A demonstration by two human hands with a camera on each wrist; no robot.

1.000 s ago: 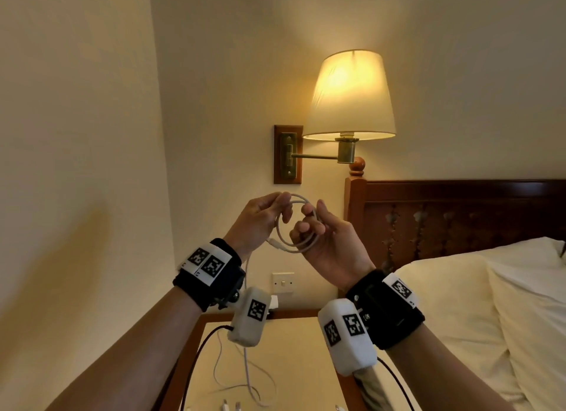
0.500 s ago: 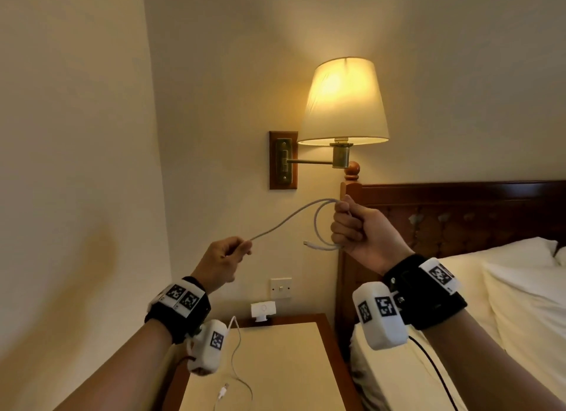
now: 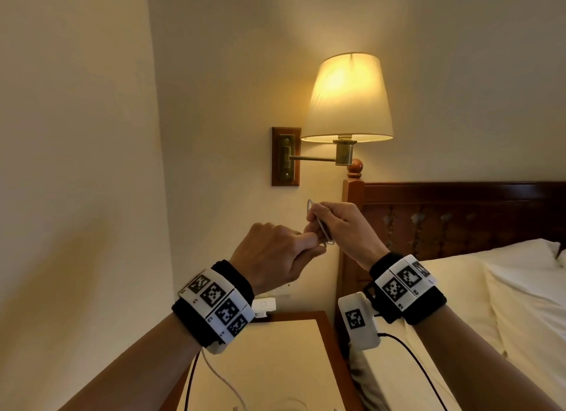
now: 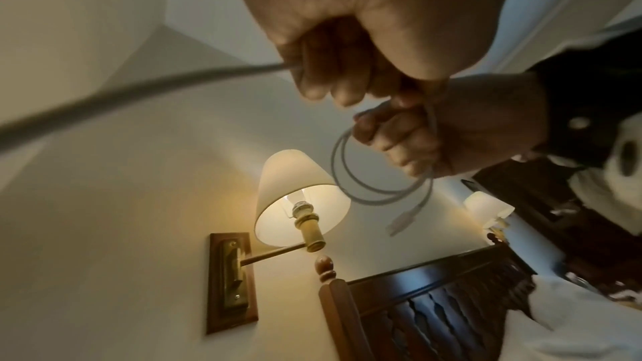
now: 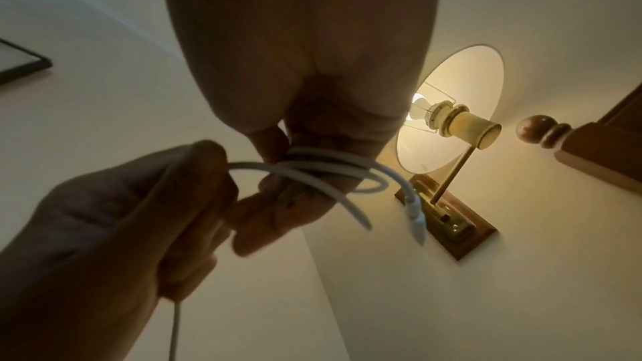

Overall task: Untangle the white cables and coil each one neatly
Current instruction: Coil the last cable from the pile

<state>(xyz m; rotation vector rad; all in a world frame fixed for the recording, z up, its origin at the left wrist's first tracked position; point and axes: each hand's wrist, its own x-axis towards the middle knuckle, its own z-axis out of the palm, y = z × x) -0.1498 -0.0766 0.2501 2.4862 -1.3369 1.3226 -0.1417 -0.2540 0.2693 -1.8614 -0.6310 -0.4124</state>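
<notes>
Item: thin, smooth white rubber-sheathed cable (image 5: 333, 172), wound in a couple of round loops, held up in the air in front of the far wall. My right hand (image 3: 346, 230) has its fingers curled tight around the loops; a small white plug end (image 5: 416, 227) dangles free beneath them. My left hand (image 3: 275, 254), just left of it and touching, pinches the cable's straight run, which trails down toward the near side. Behind: lit wall lamp with cream fabric shade (image 3: 347, 98) on a brass arm; dark carved wooden headboard (image 3: 459, 214) at right; pale-topped wooden nightstand (image 3: 275, 364) below.
</notes>
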